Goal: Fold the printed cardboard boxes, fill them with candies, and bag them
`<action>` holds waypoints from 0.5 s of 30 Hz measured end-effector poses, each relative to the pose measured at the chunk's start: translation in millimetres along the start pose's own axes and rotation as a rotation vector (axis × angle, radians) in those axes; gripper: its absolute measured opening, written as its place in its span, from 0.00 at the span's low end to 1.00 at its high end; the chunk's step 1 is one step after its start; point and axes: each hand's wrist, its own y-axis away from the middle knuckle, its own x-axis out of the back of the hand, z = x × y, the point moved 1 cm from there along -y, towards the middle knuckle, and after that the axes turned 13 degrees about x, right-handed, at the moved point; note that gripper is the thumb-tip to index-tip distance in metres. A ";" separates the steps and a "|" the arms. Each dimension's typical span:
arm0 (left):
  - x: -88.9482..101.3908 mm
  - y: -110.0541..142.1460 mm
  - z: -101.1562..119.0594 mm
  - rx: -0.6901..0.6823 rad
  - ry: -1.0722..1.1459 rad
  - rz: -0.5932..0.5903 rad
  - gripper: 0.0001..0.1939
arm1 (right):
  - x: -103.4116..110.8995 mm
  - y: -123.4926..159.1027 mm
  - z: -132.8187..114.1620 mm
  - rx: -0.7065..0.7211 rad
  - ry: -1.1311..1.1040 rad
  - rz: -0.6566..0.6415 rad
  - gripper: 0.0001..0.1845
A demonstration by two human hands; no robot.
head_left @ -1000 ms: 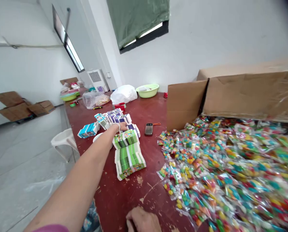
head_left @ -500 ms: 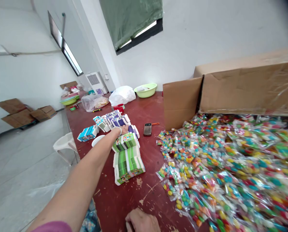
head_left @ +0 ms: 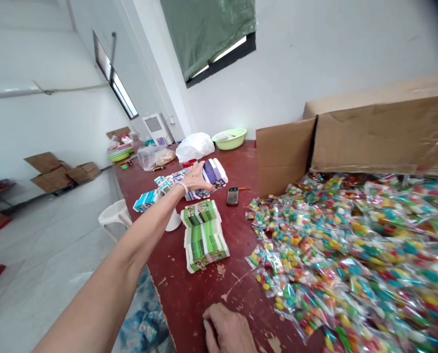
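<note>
My left hand [head_left: 197, 179], a beaded bracelet at its wrist, is closed around a bundle of flat purple-and-white cartons [head_left: 214, 172], held tilted above the table. Beneath and behind it lie more purple cartons [head_left: 194, 194]. Nearer to me are two stacks of green cartons, a smaller one [head_left: 201, 213] and a larger banded one [head_left: 206, 245]. Blue cartons [head_left: 147, 200] and a white round object [head_left: 173, 221] lie beside my forearm. My right hand [head_left: 229, 329] rests on the table at the bottom edge, its fingers curled under and mostly hidden.
A big heap of clear candy packets [head_left: 344, 255] covers the right side, before a cardboard box [head_left: 380, 135]. A small dark device [head_left: 232, 196] with an orange strap lies mid-table. Farther back are a green basin [head_left: 231, 142] and a white bag [head_left: 195, 147]. A white stool [head_left: 115, 215] stands left.
My left hand has lifted the purple carton bundle off the table, moving it up and away from the green stacks. My right hand stays on the table. The view has swung slightly left.
</note>
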 end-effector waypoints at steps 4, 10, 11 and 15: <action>18.6 68.8 15.9 -0.177 -0.082 -0.026 0.61 | 18.9 -4.3 -12.6 -0.022 -0.010 -0.015 0.09; 16.0 220.6 35.3 -0.164 -0.002 -0.108 0.64 | 31.1 -8.0 -21.6 -0.010 0.103 -0.104 0.10; 12.0 240.6 36.0 -0.136 -0.002 -0.117 0.64 | 31.5 -5.0 -24.0 -0.018 0.113 -0.114 0.11; -12.8 299.9 32.4 -0.021 -0.031 -0.129 0.63 | 36.1 32.1 -46.1 -0.009 0.138 -0.166 0.13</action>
